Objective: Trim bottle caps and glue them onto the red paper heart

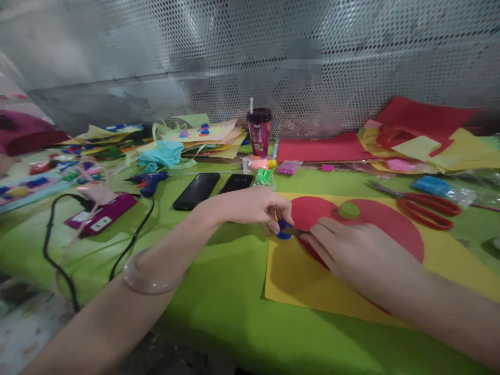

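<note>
My left hand (269,205) is closed in a pinch on a small blue lump (284,229) that looks like modelling clay. My right hand (344,245) grips a thin, dark, flat blade (295,231), its end touching the blue lump. Both hands are over a red paper heart (394,226) lying on a yellow sheet (297,281). A flattened green clay disc (349,210) sits near the notch of the heart. My right hand and forearm hide part of the heart.
Red-handled scissors (425,208) lie right of the heart. Two phones (197,190), a glue gun (150,182) and a purple power strip (101,213) with cables are to the left. A lidded cup (259,133) stands behind, between paper stacks, before a perforated metal panel (242,52).
</note>
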Available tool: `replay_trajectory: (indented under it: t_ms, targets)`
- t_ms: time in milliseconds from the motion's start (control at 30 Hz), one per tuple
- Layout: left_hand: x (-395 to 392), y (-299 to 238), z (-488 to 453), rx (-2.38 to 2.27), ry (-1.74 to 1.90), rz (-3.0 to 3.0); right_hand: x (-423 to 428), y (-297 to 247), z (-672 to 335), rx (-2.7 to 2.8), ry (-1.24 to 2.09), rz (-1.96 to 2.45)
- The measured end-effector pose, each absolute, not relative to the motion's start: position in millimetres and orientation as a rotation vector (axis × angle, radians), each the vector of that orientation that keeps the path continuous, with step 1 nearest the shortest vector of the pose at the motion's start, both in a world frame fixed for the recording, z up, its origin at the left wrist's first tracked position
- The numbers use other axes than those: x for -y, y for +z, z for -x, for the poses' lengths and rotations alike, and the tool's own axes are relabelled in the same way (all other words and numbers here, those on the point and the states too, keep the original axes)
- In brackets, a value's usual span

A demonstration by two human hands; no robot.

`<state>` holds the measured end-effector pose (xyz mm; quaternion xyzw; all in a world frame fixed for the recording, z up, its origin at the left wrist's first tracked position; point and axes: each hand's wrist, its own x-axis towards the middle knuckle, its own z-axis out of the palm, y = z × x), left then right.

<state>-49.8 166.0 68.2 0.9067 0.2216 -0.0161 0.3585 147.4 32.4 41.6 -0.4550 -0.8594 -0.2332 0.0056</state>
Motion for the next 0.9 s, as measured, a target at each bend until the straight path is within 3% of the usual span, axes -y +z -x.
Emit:
replay_trajectory:
  t_ms: [467,900]
  targets:
    - [-161,78,56,-0.557,-0.117,-2.440,-37,45,-144,2.744,-0.854,1.335]
    - [-171,72,59,-0.566,-0.104,-1.981,-44,61,-136,2.827,-0.962,1.198]
